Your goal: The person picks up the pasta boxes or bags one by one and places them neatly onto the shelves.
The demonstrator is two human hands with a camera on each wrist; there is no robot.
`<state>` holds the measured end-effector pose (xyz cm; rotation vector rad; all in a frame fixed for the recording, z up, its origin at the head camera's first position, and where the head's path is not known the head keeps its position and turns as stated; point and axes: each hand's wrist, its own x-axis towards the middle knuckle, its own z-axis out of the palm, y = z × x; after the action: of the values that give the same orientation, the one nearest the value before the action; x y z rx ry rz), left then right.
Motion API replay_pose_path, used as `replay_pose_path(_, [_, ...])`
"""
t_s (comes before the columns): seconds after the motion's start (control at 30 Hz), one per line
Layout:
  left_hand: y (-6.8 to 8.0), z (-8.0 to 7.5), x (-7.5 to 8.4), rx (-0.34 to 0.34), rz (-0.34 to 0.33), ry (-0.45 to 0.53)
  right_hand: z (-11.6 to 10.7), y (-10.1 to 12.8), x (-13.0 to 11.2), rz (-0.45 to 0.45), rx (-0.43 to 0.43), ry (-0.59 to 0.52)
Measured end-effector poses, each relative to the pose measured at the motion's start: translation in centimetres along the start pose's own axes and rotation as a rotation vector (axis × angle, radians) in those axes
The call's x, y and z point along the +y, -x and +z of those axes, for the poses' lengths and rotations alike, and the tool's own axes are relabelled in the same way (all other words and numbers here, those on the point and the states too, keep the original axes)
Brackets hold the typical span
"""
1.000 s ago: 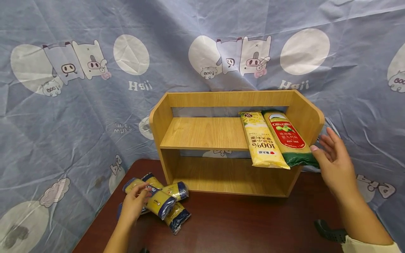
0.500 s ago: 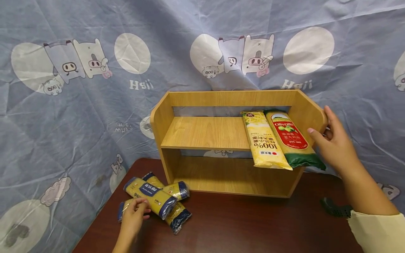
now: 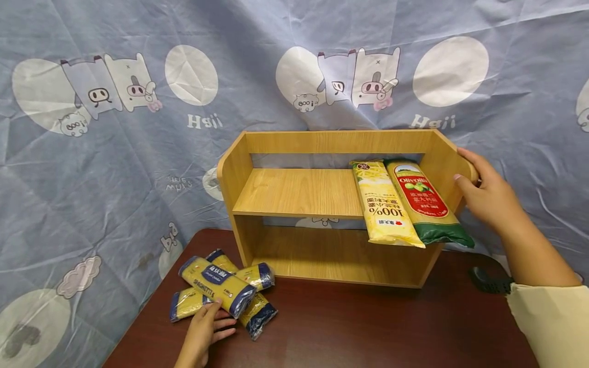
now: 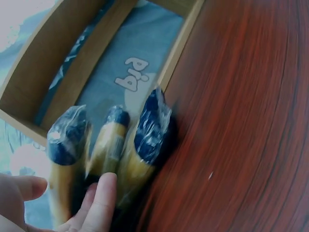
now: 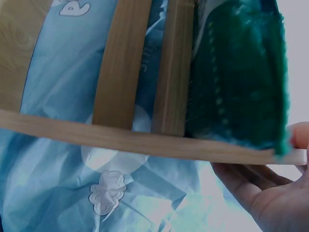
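Head view, two shelf packets (image 3: 405, 202), four table packets (image 3: 221, 292)

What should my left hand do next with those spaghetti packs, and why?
Probably curl the left hand around the top spaghetti pack and lift it: its fingers only touch the pile, the wooden shelf has room, and the right hand grips the frame.

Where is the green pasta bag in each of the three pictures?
Head view: the green pasta bag lies at the right end of the upper shelf, beside the yellow pasta bag.
Left wrist view: not in it.
Right wrist view: the green pasta bag fills the upper right, above the right hand.
Shared landmark: the wooden shelf shows in all three.
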<state>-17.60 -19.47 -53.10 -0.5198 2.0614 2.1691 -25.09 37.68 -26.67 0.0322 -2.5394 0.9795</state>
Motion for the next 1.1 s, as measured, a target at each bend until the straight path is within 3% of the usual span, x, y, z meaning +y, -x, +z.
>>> replay_pose_path(0.17, [-0.5,0.4,-0.4,-0.023,-0.040,0.102,0.0,-0.2,-0.1,0.017,-0.011,0.084])
replay_pose_path(0.7, [-1.2,1.9,-0.7,-0.021,-0.001,0.325,-0.6,-0.5,-1.3,0.002,-0.080,0.276])
replay_pose_path(0.97, [-1.5,2.1,-0.8,-0.073,0.009,0.466,-0.4,-0.6,-1.6,0.009,-0.082,0.282])
replay_pose_path(1.1, [-1.4,2.1,-0.7,-0.105,0.005,0.488,-0.2,-0.5,-1.3,0.009,-0.064,0.269])
